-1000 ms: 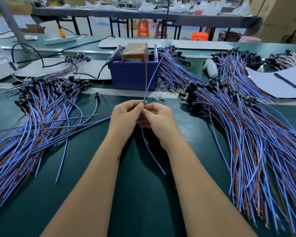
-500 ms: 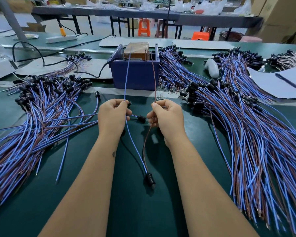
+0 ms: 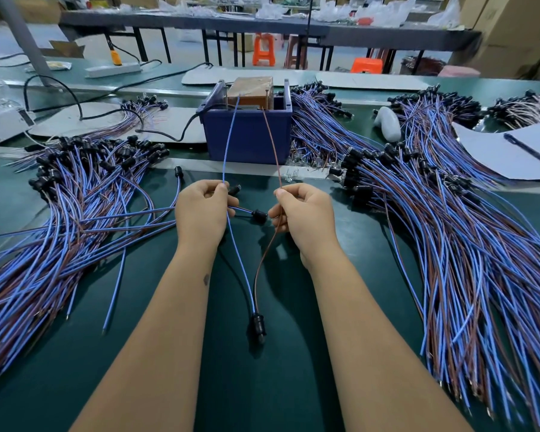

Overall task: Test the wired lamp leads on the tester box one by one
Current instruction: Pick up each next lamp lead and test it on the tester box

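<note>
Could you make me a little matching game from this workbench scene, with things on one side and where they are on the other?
Things:
1. blue wire
2. brown wire
3. pen
4. black lamp socket

Places:
A. lying on white paper
B. pinched by the left hand
C. on the green table between the forearms
D. pinched by the right hand

Pairs: 1-B, 2-D, 3-A, 4-C
</note>
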Demonstrator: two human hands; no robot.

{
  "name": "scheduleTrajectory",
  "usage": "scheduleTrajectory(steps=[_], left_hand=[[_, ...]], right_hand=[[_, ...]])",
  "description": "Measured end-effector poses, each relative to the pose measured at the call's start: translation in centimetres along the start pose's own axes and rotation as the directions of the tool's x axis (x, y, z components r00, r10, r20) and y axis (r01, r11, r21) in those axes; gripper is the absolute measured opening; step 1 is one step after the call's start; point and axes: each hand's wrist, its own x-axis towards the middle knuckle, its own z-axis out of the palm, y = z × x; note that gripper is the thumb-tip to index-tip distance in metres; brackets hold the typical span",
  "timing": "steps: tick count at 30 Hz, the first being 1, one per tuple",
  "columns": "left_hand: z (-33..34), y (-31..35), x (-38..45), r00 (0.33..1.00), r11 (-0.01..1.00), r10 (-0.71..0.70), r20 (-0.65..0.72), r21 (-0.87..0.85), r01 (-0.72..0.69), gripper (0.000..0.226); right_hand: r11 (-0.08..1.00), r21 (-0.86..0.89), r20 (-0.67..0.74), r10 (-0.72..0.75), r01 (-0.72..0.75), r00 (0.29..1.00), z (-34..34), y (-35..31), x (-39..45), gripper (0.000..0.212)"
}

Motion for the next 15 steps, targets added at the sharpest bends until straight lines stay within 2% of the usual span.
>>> scheduleTrajectory(steps=[15], left_hand=[[-1.2,-0.3,0.9,0.998,1.0,-0.025,-0.055,-0.009,0.024,0.022]], right_hand=[[0.999,0.044,-0.005,0.002,-0.001,1.0,-0.1,0.0,0.0,0.013]])
